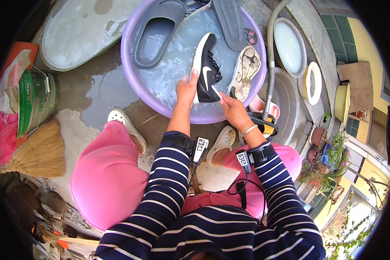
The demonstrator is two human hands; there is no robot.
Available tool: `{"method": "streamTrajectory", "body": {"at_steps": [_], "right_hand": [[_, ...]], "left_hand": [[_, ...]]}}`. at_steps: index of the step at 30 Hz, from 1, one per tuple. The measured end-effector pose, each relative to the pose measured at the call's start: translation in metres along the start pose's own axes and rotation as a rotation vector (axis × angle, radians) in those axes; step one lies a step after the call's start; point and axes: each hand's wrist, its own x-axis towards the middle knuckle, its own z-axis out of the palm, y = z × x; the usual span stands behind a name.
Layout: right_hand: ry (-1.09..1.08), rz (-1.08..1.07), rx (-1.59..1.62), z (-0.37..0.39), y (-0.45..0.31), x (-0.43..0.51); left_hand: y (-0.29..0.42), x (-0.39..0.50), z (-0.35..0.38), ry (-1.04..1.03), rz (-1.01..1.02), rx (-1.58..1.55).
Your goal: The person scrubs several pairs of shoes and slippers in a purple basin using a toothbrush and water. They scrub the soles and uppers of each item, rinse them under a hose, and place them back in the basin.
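Observation:
A black Nike sneaker (205, 73) with a white sole and white swoosh lies on its side over a purple plastic basin (128, 65) of cloudy water. My left hand (187, 89) grips its sole edge near the heel. In my right hand (232, 107) is a small brush (216, 92) with a white handle and dark bristles, held at the shoe's heel opening. A grey slide sandal (159, 35) floats at the basin's left, and another grey slide (229, 22) rests sole up at the top. Right of the held shoe, a sneaker with a dirty white sole (246, 73) leans by the rim.
A large metal tub (287, 107) stands on the right under a grey hose (270, 65), near a basin of whitish water (287, 47) and pink footwear (274, 110). Leftward are a green bucket (39, 97), a straw broom (40, 151) and a big oval tub (78, 35).

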Motion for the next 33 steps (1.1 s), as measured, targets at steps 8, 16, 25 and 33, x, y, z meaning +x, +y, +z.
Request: {"method": "streamTrajectory", "body": {"at_steps": [8,16,25,33], "right_hand": [[0.164,-0.027,-0.295,0.032,0.029,0.071],[0.006,0.177,-0.009,0.036,0.055,0.058],[0.144,0.252,0.339,-0.008,0.033,-0.004],[0.312,0.270,0.783,-0.080,-0.039,-0.029]], "left_hand": [[-0.003,0.001,-0.001,-0.192,-0.011,0.078],[-0.010,0.008,-0.004,-0.122,0.054,0.275],[0.038,-0.021,0.026,0.084,0.681,0.560],[0.103,-0.073,0.057,0.216,0.959,0.669]]}}
